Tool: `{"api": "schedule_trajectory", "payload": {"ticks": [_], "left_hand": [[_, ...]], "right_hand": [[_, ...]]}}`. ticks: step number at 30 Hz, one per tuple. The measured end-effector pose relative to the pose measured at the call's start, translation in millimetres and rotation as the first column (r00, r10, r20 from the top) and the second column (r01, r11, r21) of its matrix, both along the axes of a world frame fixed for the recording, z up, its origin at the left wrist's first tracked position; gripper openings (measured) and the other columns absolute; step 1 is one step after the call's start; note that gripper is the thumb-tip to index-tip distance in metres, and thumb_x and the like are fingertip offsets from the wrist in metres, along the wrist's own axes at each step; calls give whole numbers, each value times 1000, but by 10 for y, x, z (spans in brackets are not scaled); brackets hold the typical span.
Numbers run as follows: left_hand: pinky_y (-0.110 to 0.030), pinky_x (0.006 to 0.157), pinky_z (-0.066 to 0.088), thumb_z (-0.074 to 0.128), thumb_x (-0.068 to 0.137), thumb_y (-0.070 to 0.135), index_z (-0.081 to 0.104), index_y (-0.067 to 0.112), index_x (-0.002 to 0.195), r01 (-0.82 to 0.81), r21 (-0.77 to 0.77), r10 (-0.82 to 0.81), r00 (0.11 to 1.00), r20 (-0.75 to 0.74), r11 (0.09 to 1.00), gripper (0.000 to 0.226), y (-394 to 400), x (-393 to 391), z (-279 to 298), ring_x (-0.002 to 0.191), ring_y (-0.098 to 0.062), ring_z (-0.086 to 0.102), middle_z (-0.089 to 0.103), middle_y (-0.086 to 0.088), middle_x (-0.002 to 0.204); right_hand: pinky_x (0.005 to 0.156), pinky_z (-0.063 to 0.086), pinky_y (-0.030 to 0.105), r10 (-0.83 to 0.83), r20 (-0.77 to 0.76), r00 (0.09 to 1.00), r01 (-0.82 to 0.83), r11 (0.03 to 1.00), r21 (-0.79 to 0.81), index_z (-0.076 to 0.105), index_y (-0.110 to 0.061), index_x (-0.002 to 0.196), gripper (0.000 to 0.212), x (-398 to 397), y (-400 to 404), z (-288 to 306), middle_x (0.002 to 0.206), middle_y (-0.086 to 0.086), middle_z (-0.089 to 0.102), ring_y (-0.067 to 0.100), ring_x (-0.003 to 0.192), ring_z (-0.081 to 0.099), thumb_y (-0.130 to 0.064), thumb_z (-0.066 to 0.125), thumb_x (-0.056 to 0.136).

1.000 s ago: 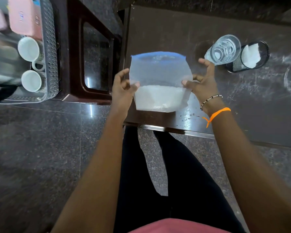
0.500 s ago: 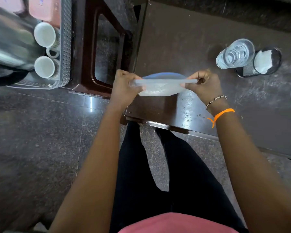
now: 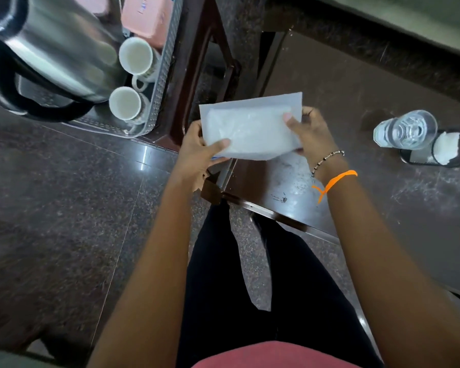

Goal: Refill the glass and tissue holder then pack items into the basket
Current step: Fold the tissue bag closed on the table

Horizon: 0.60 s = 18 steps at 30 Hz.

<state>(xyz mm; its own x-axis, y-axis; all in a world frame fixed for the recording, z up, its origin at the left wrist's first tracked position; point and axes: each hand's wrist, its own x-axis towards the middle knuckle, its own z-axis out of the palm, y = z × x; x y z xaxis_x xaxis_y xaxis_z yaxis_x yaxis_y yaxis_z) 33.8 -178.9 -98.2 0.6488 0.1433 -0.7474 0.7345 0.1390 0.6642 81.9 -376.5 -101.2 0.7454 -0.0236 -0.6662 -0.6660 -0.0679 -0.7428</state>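
I hold a translucent plastic tissue packet [image 3: 252, 128] flat with both hands above the near left corner of the dark table [image 3: 356, 102]. My left hand [image 3: 199, 152] grips its lower left edge and my right hand [image 3: 307, 131] grips its right edge. A clear glass [image 3: 406, 128] stands on the table at the right, touching a black mesh tissue holder [image 3: 446, 152] with white tissues in it. At the upper left a grey perforated basket [image 3: 162, 75] holds two white cups [image 3: 136, 55], a steel kettle [image 3: 51, 49] and a pink box [image 3: 144, 19].
The basket rests on a dark brown stool [image 3: 210, 62] beside the table. Polished dark granite floor [image 3: 64, 221] spreads at the left and below. My legs in black trousers stand against the table's front edge. A dark ledge runs behind the table.
The packet went from hanging upright to folded edge-on, and now lies flattened and tilted between my hands. The view has shifted left, showing more of the basket and kettle.
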Motion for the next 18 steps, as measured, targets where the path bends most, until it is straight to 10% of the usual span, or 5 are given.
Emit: {"api": "schedule_trajectory", "payload": {"ticks": [3,12,18], "left_hand": [[-17,65,56,61,87,8,45,11,124,-62,29,60,997,37,998,40,218,66,54,96,-14,63,60,-2,111],[-21,69,57,45,95,8,53,13,103,-449,-74,455,873,176,891,12,918,676,310,70,-11,66,64,-5,82],[-12,62,50,43,91,-3,54,10,100,-314,54,297,932,209,948,19,1197,978,172,59,-2,59,60,-3,74]], "right_hand": [[57,53,19,148,-110,983,-143,988,51,35,-20,125,44,23,147,54,84,-7,58,6,70,57,-5,54,88],[48,41,9,-216,188,958,210,976,54,57,-21,75,30,676,1044,213,57,-14,59,-4,53,48,6,51,84],[51,46,11,-309,194,931,283,947,154,57,-20,76,27,1313,1960,263,71,-1,55,-2,55,54,4,50,86]]}}
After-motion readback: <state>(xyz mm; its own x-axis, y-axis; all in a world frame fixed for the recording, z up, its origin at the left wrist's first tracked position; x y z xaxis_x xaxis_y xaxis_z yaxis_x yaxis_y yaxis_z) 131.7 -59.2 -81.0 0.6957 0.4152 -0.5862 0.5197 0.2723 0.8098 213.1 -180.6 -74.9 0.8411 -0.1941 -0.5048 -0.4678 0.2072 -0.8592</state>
